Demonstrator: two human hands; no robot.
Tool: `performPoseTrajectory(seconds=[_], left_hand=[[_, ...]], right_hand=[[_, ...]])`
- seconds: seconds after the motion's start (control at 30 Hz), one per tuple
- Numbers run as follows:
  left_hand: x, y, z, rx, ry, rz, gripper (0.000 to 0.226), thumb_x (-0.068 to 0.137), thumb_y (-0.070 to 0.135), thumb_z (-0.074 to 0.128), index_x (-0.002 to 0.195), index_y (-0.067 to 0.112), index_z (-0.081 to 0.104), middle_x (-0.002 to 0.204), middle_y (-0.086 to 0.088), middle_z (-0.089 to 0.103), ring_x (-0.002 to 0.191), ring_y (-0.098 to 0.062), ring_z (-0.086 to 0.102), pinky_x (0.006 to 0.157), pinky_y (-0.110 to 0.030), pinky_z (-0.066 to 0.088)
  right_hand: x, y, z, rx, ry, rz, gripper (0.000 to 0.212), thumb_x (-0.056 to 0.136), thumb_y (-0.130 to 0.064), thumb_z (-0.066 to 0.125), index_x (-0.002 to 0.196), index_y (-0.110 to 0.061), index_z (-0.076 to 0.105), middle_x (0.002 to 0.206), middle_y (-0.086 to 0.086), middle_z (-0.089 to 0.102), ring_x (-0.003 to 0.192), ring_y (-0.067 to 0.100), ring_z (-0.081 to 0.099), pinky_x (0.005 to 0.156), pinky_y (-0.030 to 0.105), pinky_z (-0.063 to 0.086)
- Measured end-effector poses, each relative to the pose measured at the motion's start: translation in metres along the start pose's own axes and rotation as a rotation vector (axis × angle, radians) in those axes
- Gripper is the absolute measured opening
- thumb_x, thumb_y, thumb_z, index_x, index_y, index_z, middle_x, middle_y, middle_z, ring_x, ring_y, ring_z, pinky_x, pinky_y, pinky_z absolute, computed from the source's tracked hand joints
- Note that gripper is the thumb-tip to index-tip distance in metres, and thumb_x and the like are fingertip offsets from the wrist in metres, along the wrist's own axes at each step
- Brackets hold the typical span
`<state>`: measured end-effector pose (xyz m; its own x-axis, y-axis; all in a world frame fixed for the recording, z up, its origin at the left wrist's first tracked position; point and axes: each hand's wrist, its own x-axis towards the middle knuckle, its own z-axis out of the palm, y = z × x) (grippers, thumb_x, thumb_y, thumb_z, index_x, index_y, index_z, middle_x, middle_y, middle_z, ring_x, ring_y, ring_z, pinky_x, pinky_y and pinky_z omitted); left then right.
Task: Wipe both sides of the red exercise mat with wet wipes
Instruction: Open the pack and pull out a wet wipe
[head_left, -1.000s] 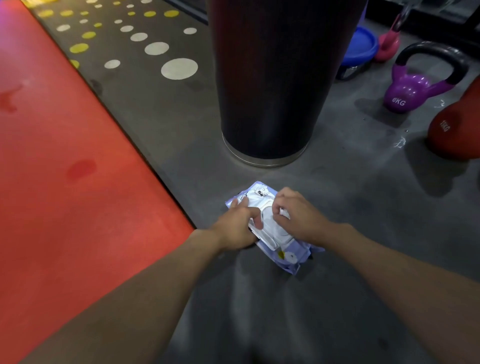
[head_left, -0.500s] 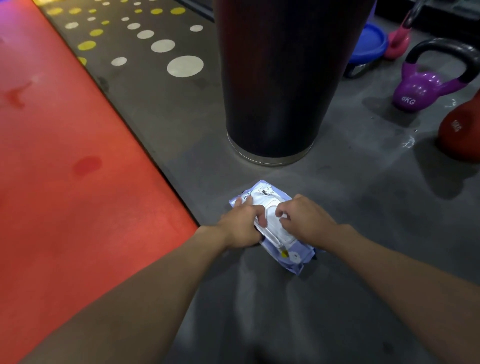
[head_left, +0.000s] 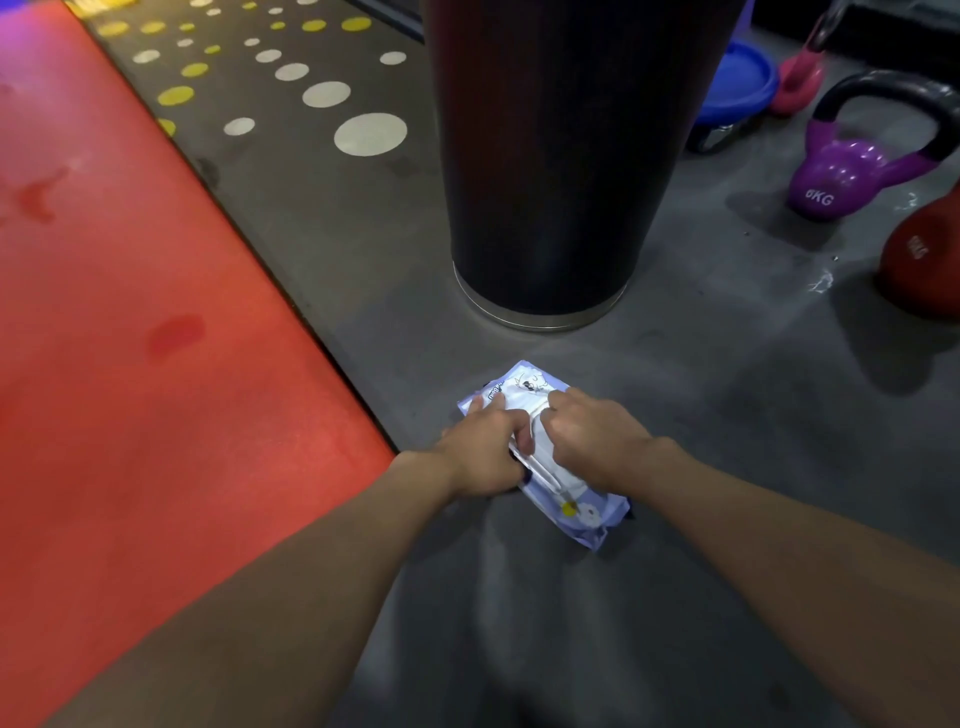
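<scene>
A pale purple pack of wet wipes (head_left: 587, 514) lies on the grey floor just right of the red exercise mat (head_left: 130, 364), which fills the left of the view and carries a few darker damp patches. My left hand (head_left: 483, 454) presses on the pack's left side beside the white lid. My right hand (head_left: 592, 441) rests on the lid with its fingers curled over the opening. Both hands cover most of the pack's top, so I cannot see whether the lid is up or whether a wipe is out.
A wide black cylinder (head_left: 561, 156) stands on the floor just beyond the pack. A purple 6 kg kettlebell (head_left: 852, 171) and a red kettlebell (head_left: 930, 254) sit at the right. A blue disc (head_left: 737, 83) lies behind them. White and yellow dots (head_left: 369, 134) mark the floor at the back.
Both hands stay on the wipes pack, with the fingers shifting slightly on the lid. The view has drifted a little; the pack and mat have not moved.
</scene>
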<state>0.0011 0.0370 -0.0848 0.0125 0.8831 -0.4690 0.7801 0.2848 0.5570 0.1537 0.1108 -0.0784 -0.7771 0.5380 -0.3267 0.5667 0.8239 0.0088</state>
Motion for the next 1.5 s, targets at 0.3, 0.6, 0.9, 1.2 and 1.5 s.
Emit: performPoseTrajectory(seconds=[0.3, 0.6, 0.9, 1.2, 1.5], left_hand=[[0.0, 0.006, -0.004, 0.0, -0.052, -0.058, 0.019, 0.059, 0.031, 0.06, 0.071, 0.04, 0.048, 0.105, 0.004, 0.037, 0.136, -0.032, 0.029, 0.103, -0.055, 0.038], [0.002, 0.003, -0.001, -0.004, -0.025, -0.043, 0.018, 0.054, 0.033, 0.05, 0.071, 0.038, 0.049, 0.103, 0.006, 0.04, 0.132, -0.033, 0.033, 0.102, -0.05, 0.04], [0.0, 0.012, -0.006, 0.014, -0.056, -0.108, 0.018, 0.057, 0.03, 0.045, 0.074, 0.033, 0.05, 0.113, -0.001, 0.044, 0.134, -0.032, 0.034, 0.104, -0.054, 0.038], [0.002, 0.016, -0.008, 0.038, -0.051, -0.12, 0.023, 0.054, 0.03, 0.044, 0.075, 0.029, 0.054, 0.114, -0.002, 0.05, 0.117, -0.026, 0.046, 0.099, -0.045, 0.044], [-0.004, 0.017, -0.014, -0.034, -0.023, -0.102, 0.017, 0.072, 0.017, 0.057, 0.086, 0.024, 0.062, 0.104, 0.005, 0.056, 0.114, -0.021, 0.05, 0.094, -0.039, 0.049]], right_hand=[[-0.005, 0.017, -0.005, 0.274, -0.026, -0.044, 0.022, 0.093, -0.018, 0.055, 0.115, -0.015, 0.06, 0.113, 0.006, 0.05, 0.108, 0.022, 0.049, 0.081, 0.035, 0.043], [-0.001, 0.004, -0.006, -0.043, 0.021, -0.08, 0.017, 0.094, -0.008, 0.047, 0.106, -0.01, 0.059, 0.112, 0.007, 0.056, 0.107, 0.026, 0.052, 0.067, 0.034, 0.03], [0.001, 0.016, -0.017, 0.477, 0.004, 0.161, 0.017, 0.083, -0.013, 0.057, 0.071, -0.008, 0.046, 0.079, 0.012, 0.056, 0.073, 0.029, 0.052, 0.062, 0.035, 0.038], [0.001, 0.036, -0.043, 1.707, 0.589, 0.678, 0.028, 0.095, -0.01, 0.038, 0.068, -0.018, 0.041, 0.067, 0.005, 0.046, 0.066, 0.022, 0.049, 0.062, 0.039, 0.044], [-0.026, 0.037, -0.052, 0.944, -0.098, 0.257, 0.012, 0.09, -0.012, 0.063, 0.081, -0.018, 0.068, 0.091, 0.002, 0.069, 0.084, 0.016, 0.063, 0.072, 0.022, 0.054]])
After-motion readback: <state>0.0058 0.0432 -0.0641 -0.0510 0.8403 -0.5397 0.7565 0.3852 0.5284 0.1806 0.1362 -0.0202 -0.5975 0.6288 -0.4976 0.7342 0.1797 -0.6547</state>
